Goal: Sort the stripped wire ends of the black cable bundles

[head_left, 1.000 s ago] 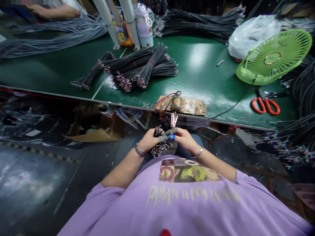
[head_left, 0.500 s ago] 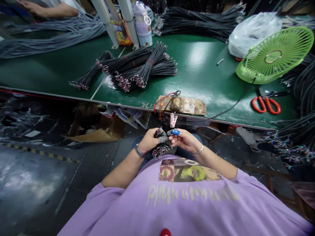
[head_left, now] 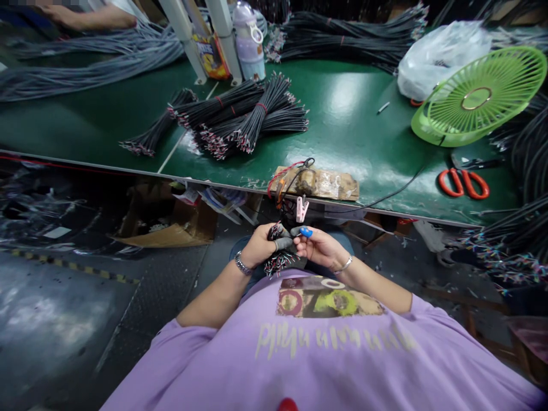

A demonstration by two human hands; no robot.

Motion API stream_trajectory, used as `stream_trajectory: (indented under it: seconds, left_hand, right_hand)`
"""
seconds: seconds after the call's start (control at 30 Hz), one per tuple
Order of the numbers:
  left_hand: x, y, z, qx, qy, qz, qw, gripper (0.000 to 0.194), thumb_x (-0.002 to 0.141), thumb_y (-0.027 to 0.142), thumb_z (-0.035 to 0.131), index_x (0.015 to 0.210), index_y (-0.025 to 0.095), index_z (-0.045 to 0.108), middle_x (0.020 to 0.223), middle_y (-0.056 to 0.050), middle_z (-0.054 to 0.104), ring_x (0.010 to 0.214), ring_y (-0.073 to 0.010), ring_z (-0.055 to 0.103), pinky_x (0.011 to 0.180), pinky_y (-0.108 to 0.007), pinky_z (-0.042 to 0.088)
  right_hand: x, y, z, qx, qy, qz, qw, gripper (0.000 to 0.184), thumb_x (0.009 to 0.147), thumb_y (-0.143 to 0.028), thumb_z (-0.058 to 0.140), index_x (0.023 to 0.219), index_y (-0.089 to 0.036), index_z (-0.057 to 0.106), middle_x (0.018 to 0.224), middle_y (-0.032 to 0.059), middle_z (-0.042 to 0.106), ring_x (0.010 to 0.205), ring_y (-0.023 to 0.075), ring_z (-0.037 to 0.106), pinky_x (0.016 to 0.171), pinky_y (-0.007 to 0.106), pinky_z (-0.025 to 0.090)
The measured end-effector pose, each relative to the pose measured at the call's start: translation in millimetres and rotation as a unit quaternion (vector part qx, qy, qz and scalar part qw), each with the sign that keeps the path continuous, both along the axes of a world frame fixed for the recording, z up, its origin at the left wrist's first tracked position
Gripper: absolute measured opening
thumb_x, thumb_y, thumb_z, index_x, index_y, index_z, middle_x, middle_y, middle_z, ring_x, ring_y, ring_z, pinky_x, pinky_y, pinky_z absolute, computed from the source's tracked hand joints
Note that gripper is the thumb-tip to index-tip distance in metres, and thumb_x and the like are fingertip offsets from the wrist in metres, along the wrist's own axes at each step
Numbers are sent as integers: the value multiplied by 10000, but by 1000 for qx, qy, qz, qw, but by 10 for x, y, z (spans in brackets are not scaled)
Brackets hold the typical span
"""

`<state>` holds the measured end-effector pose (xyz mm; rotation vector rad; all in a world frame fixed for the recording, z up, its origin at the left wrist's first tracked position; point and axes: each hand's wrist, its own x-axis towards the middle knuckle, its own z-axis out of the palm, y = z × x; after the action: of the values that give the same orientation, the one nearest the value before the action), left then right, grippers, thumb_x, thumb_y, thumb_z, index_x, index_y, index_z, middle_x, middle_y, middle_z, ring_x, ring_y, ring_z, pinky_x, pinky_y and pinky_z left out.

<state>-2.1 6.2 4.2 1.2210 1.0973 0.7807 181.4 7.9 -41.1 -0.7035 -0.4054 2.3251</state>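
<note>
My left hand [head_left: 264,244], its thumb in a dark finger cover, is closed round a bundle of short black cables [head_left: 279,264] with red, white and black wire ends. Close beside it my right hand [head_left: 319,246] pinches at the bundle's right side, with a blue cover on one finger. A thin cable end seems to sit between its fingertips, but it is too small to make out fully. Both hands are over my lap, below the bench edge. Just above them hangs a pink clothes peg [head_left: 302,209].
On the green bench [head_left: 351,125] lie tied black cable bundles [head_left: 252,114], a taped cardboard piece [head_left: 329,184], red-handled scissors [head_left: 463,182] and a green fan [head_left: 477,98]. A purple bottle [head_left: 249,45] stands at the back. Another person's arm [head_left: 103,18] shows far left.
Both hands stay almost in place; the right hand's fingers shift only slightly at the bundle. Nothing on the bench has moved.
</note>
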Motion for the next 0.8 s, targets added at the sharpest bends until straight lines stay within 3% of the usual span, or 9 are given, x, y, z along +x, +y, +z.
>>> stream_trajectory:
  seconds: [0.27, 0.53, 0.8]
  left_hand:
    - [3, -31, -25, 2, -6, 18, 1000, 296, 601, 332, 779, 669, 112, 593, 592, 15, 571, 543, -78, 472, 546, -213, 396]
    - [19, -36, 0, 14, -2, 35, 999, 286, 577, 309, 797, 653, 116, 601, 581, 19, 572, 542, -80, 480, 552, -211, 405]
    - [0, -35, -13, 25, 9, 19, 999, 272, 602, 311, 780, 661, 112, 605, 596, 12, 571, 551, -84, 475, 559, -213, 408]
  right_hand:
    - [-63, -57, 19, -8, -4, -37, 999, 170, 759, -255, 709, 805, -166, 572, 724, -2, 702, 577, 89, 652, 556, 198, 560]
    - [-91, -95, 55, -3, -14, -64, 998, 264, 646, -241, 798, 809, -158, 608, 731, 4, 709, 570, 89, 649, 533, 192, 559]
    - [-45, -34, 134, 96, -98, -56, 989, 305, 588, -255, 823, 808, -145, 644, 696, 9, 696, 545, 93, 637, 544, 209, 543]
